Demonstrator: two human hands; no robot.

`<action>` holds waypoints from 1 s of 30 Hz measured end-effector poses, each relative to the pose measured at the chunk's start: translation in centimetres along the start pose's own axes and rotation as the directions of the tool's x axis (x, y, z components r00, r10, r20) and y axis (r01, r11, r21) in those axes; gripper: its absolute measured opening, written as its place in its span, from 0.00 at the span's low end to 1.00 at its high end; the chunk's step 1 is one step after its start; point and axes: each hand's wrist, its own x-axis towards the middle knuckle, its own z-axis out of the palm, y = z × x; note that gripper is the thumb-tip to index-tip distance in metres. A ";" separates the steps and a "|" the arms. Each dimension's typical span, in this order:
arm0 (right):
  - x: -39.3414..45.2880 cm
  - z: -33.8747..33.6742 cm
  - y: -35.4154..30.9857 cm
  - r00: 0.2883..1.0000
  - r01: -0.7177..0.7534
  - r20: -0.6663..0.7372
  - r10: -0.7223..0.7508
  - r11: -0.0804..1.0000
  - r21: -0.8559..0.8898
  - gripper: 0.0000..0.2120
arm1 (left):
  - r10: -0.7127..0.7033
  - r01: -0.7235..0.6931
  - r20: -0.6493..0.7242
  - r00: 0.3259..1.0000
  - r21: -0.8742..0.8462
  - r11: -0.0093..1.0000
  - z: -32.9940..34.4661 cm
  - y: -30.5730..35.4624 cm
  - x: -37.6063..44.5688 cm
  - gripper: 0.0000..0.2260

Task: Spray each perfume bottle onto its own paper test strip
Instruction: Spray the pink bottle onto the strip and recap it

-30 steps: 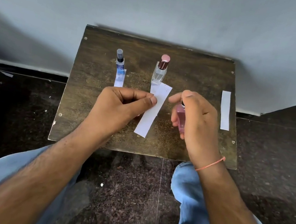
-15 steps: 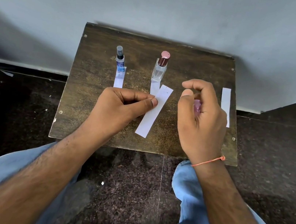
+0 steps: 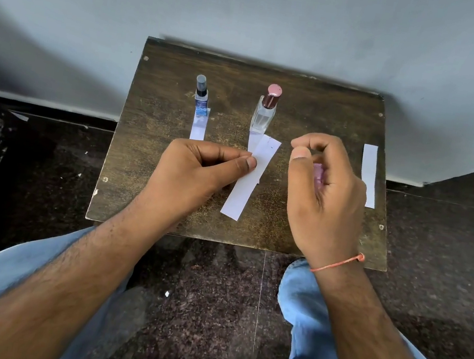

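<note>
Wooden table point(image 3: 151, 166), clear bottle point(image 3: 263, 115) (liquid low), blue bottle point(image 3: 201, 98)

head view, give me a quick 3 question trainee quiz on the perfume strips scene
1. True or false: the left hand pinches a paper strip.
2. Which bottle does the right hand hold? A blue bottle B clear bottle C pink bottle
3. Fill in: a lone strip lies near the table's ____ edge.

Key: 1 true; 2 C; 3 right
</note>
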 end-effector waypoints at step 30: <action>0.2 -1.1 1.0 0.842 -0.496 0.402 0.360 0.809 0.316 0.02 | 0.012 -0.018 -0.082 0.997 -0.076 0.997 1.5 0.5 0.0 0.05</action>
